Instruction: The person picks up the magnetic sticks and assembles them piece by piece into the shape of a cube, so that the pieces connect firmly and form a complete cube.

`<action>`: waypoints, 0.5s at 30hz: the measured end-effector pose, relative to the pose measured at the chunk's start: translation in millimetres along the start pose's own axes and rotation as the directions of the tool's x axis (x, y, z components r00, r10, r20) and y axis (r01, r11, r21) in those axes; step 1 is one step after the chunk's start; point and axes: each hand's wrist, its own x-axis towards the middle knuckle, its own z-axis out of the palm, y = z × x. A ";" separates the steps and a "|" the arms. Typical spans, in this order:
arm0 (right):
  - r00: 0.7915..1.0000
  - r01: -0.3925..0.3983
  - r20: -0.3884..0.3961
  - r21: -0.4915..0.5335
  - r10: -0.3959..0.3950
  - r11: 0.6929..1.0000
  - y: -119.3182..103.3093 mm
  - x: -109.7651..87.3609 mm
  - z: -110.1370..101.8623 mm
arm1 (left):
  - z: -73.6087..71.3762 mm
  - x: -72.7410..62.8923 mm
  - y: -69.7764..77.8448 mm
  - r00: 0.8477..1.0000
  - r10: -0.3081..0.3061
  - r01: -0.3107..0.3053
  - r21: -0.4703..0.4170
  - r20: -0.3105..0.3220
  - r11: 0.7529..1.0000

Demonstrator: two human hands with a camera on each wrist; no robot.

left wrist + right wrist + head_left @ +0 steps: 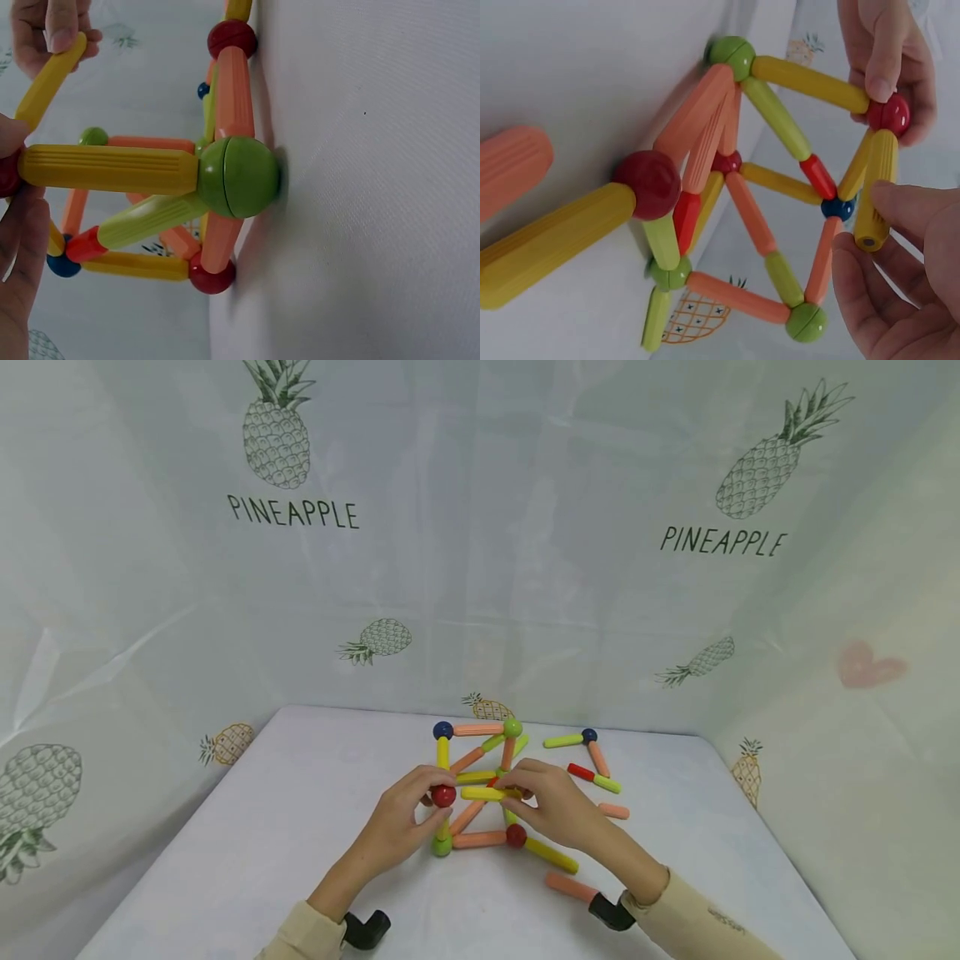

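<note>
My left hand (pixel 397 818) holds a red ball (pixel 444 796) at the top of a standing frame of coloured sticks and balls. Between the thumb and fingers of my right hand (pixel 558 802) is a yellow stick (pixel 482 793), pinched near one end. Its other end points at the red ball and overlaps it in the right wrist view. Below that ball, a yellow upright stick (pixel 112 168) runs down to a green ball (pixel 240 177) on the table. A blue ball (pixel 838 208) and another green ball (pixel 806 322) form further corners of the frame.
From the frame's red corner ball (pixel 516 836) a yellow stick (pixel 552 855) juts out along the table. To the right lie a blue ball (pixel 589 737) with two sticks, a red-and-green pair (pixel 594 777) and loose orange sticks (pixel 572 887). A pineapple-print curtain (pixel 480 568) surrounds the table.
</note>
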 end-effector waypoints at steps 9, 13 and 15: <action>0.999 0.013 -0.040 -0.013 -0.014 1.000 -4.7 4.2 4.9 | -1.1 0.9 1.6 1.000 -0.007 0.007 0.010 0.027 1.000; 0.999 0.001 -0.054 -0.003 -0.001 1.000 -5.8 3.4 5.7 | -0.5 3.0 2.7 0.999 -0.011 0.010 0.014 0.047 1.000; 0.998 0.001 -0.061 0.002 -0.001 1.000 -5.5 3.1 6.4 | 0.1 4.2 4.5 0.997 -0.024 0.023 0.016 0.067 1.000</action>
